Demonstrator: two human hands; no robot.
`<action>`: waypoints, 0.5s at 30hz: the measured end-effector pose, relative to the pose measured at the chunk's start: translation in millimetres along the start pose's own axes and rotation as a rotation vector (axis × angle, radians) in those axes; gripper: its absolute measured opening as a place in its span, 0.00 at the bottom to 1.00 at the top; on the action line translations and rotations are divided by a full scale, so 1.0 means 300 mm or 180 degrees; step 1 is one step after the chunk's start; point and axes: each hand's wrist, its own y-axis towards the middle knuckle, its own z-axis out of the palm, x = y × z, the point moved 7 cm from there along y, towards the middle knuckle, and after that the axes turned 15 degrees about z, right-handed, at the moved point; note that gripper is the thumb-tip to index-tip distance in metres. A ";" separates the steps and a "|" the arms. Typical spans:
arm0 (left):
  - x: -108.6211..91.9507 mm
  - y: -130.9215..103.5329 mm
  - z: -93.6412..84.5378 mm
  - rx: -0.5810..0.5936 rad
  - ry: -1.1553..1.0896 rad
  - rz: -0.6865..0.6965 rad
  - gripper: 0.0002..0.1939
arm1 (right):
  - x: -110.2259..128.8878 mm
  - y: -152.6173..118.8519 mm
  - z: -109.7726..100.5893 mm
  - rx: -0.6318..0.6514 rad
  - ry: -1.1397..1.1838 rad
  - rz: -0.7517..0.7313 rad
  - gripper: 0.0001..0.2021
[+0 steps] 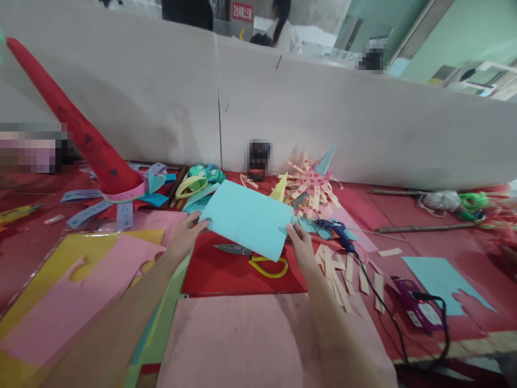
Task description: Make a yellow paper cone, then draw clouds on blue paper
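A light-blue sheet of paper (pixel 246 218) is held up, tilted, between both hands over the table. My left hand (pixel 189 229) pinches its left edge. At the lower right corner, my right hand (pixel 299 242) is closed on the sheet. Below it lie scissors (pixel 269 267) with yellow handles, resting on a red sheet (pixel 226 280). Part of the scissors is hidden by the blue paper. Just right of my right hand lie a blue glue gun (pixel 341 234) and several cream paper strips (pixel 335 275).
A tall red cone (pixel 97 145) with paper petals stands at left. Cut pink paper (pixel 84 291) lies near my left forearm. A spiky paper piece (pixel 313 180) sits at the back. A purple power box (pixel 418 304) with black cables is at right. A grey partition (pixel 169 108) bounds the table.
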 end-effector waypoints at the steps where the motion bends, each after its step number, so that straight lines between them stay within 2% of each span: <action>1: 0.000 0.000 0.000 -0.0032 -0.0086 0.0000 0.12 | 0.004 -0.002 0.005 0.0037 -0.0028 -0.0016 0.14; 4: 0.003 0.000 0.002 -0.0118 -0.0388 -0.0046 0.11 | 0.006 -0.006 0.016 0.0123 -0.0052 0.0042 0.14; 7: 0.002 0.000 -0.001 -0.0109 -0.0402 -0.0023 0.10 | -0.006 -0.003 0.016 0.0154 0.0000 0.0155 0.14; 15: -0.049 -0.002 0.005 0.0246 0.0551 0.0157 0.12 | -0.029 0.008 0.003 0.0140 0.0083 0.0180 0.15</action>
